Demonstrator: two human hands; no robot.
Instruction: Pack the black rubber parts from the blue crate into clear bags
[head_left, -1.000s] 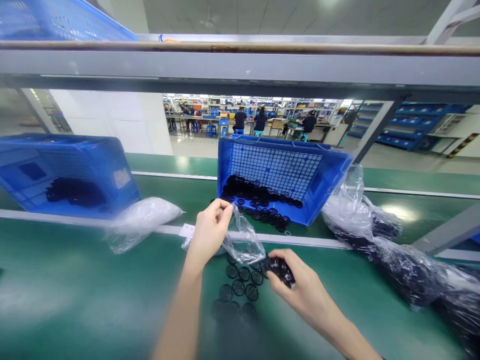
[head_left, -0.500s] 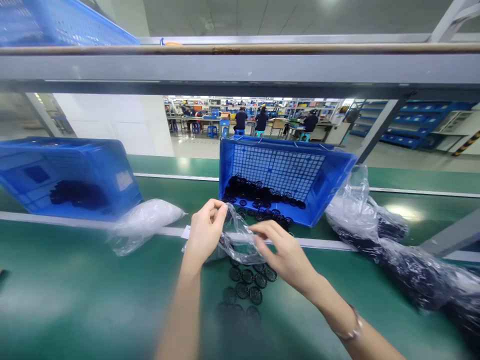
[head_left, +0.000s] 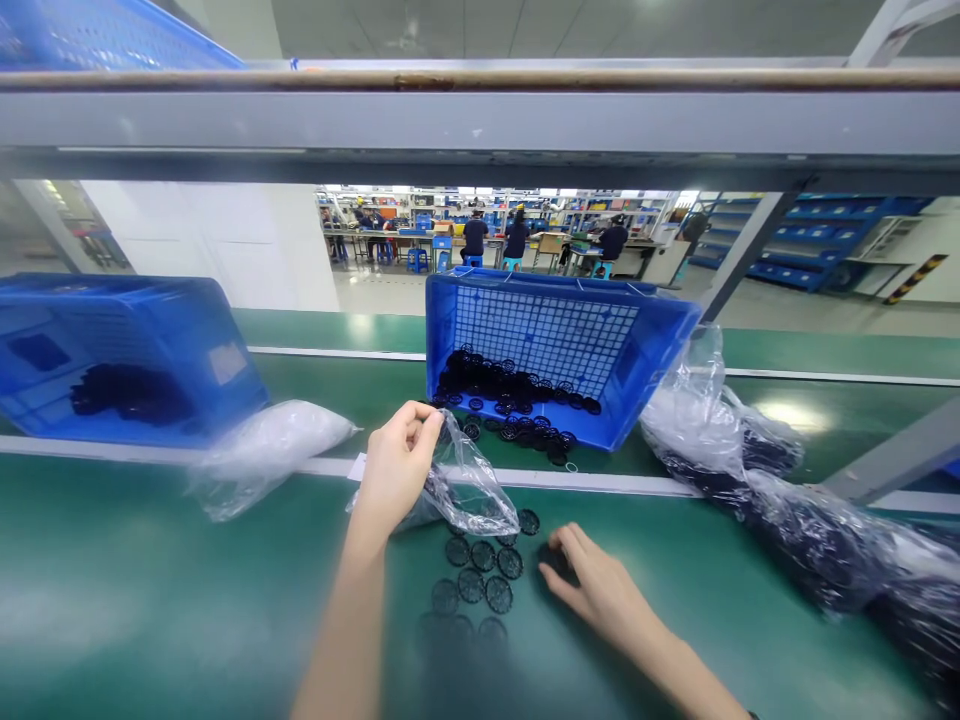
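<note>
My left hand [head_left: 399, 458] pinches the rim of a clear plastic bag [head_left: 480, 485], which hangs with its mouth open to the right. Dark parts show through the film. My right hand [head_left: 596, 585] is low over the green surface, its fingers curled around a black round part [head_left: 553, 563] that they partly hide. Between the hands, several black spoked rings [head_left: 484, 556] lie flat in rows, some tucked under the bag's edge.
Behind the bag, a tilted blue crate [head_left: 570, 330] spills black rings. Another blue crate [head_left: 172, 340] stands left, beside a white filled bag [head_left: 281, 440]. Filled clear bags [head_left: 795, 520] line the right side. A grey shelf beam [head_left: 480, 120] crosses above. People sit at far benches.
My right hand has left the bag's mouth and moved down and right to the surface, onto a black round part. The left hand keeps its pinch on the bag.
</note>
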